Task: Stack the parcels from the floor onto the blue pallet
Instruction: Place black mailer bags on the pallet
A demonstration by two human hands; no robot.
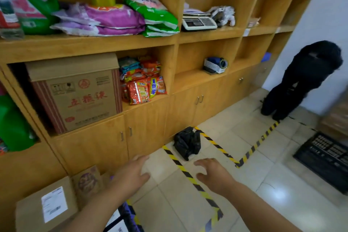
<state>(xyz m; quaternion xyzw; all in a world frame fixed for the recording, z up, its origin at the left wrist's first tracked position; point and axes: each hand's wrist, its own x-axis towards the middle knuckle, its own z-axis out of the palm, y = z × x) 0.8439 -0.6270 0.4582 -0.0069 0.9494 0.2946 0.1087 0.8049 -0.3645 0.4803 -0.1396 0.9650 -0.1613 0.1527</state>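
Over taped floor: left hand (131,173) and right hand (214,173) empty, fingers spread, likely reaching for black bag (186,142) by cabinet; boxes (47,205) at lower left; blue pallet not visible

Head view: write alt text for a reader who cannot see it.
Two empty, open hands, left hand and right hand, reach out over a tiled floor marked with yellow-black tape, toward a black plastic bag lying by wooden shelving. Cardboard parcels sit at lower left; a person in black stands at right.
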